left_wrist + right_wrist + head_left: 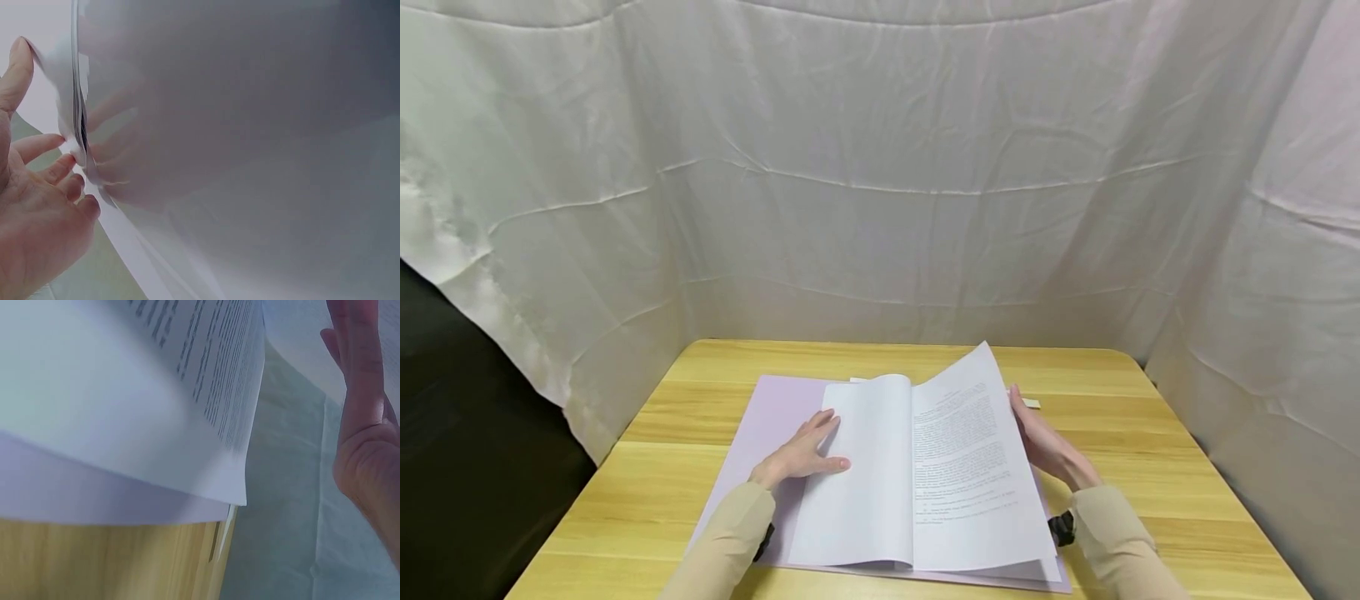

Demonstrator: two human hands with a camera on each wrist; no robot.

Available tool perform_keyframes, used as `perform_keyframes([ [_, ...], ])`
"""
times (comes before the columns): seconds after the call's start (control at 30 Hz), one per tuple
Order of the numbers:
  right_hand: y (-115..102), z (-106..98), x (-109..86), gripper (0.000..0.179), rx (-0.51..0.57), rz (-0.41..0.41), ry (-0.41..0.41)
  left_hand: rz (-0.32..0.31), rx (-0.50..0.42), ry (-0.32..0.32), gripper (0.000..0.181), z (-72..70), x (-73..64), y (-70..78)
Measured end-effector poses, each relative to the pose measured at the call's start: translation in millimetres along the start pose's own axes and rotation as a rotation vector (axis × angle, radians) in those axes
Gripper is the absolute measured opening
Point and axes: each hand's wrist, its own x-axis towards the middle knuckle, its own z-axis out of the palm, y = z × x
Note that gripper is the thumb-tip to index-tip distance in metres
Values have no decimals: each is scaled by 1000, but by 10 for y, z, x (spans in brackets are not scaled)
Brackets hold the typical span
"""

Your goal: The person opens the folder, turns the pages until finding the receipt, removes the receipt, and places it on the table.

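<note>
A printed document lies spread over a lilac folder [778,400]. Its left side shows a blank white page [868,475] that bulges near the fold; the right side is a sheet of printed text [962,467] whose top and outer edge rise. My left hand [805,450] touches the blank page's outer edge with fingers spread. In the left wrist view, the fingertips of that hand [50,194] meet the edges of several sheets. At the printed sheet's outer edge stands my right hand [1045,442], fingers extended and partly hidden behind it. The right wrist view shows this hand [365,381] with straight fingers.
Underneath is a wooden table [640,467] with rounded far corners. Pale curtains [925,208] hang behind it and on both sides. Dark cloth or a dark gap [467,450] shows at the left. A small pale strip [1032,403] lies beyond my right hand.
</note>
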Motion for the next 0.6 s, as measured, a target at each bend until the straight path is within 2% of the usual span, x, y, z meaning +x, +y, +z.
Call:
perform_keyframes([
  [0.27,-35,70,19,81,-17,-53,-62,-1,2,-5,97,-19,-13,14],
  [0.6,-97,202,55,84,-64,-16,-20,0,-38,30,91,0,-4,55],
])
